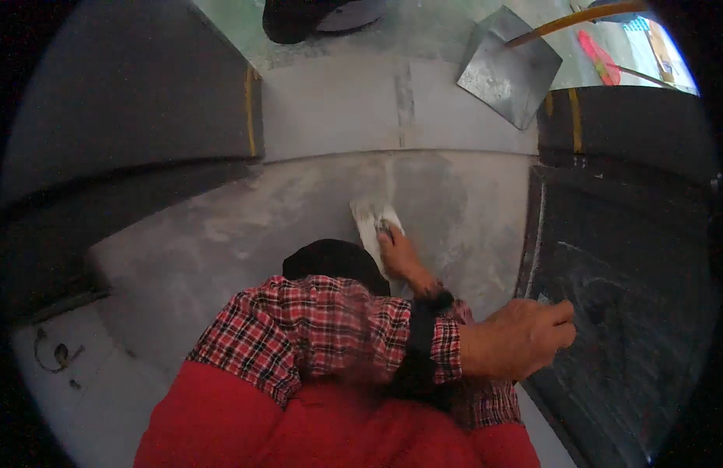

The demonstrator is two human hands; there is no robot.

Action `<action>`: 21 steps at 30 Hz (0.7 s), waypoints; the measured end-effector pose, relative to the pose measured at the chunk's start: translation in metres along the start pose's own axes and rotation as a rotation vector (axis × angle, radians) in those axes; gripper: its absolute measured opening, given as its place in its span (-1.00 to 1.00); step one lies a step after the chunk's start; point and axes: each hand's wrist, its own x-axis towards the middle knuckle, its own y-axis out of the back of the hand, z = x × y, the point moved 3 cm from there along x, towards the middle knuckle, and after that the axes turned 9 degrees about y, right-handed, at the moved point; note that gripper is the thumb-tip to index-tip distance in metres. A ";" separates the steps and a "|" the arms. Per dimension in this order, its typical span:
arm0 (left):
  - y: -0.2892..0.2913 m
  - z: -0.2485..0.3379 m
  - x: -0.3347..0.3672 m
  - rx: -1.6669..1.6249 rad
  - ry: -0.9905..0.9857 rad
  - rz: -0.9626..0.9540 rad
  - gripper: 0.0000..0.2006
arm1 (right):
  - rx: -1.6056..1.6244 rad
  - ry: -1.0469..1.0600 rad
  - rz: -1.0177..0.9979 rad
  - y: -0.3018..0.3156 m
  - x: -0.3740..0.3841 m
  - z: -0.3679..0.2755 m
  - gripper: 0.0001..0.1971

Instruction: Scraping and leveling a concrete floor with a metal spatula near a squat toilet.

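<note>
My right hand (400,255) is closed round the dark grip of a flat, whitish trowel (369,222). The blade lies against the smeared grey surface (299,191) ahead of me. My left arm, in a red plaid sleeve, crosses over the right forearm. At its end my left hand (517,341) is held up at the right with its fingers curled in. Whether it holds anything small is hidden. A rounded black shape (334,260), perhaps my knee or shoe, sits just left of the trowel.
Dark panels (135,93) stand at the left, and a dark, dusty panel (626,304) at the right. A metal shovel-like plate (502,78) with a wooden handle (572,19) lies at the far right. A black object (295,19) is at the top. A thin cord (59,357) lies lower left.
</note>
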 end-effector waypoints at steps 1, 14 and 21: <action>0.002 0.001 -0.001 0.001 -0.008 -0.008 -0.80 | -0.003 0.004 0.025 0.000 0.002 -0.002 -0.54; 0.015 -0.007 0.000 -0.046 -0.023 -0.021 -0.80 | 0.355 -0.343 0.048 0.009 0.059 -0.047 -0.62; 0.019 -0.003 0.021 -0.040 0.028 -0.058 -0.83 | -0.066 0.049 0.337 -0.017 0.018 0.048 -0.66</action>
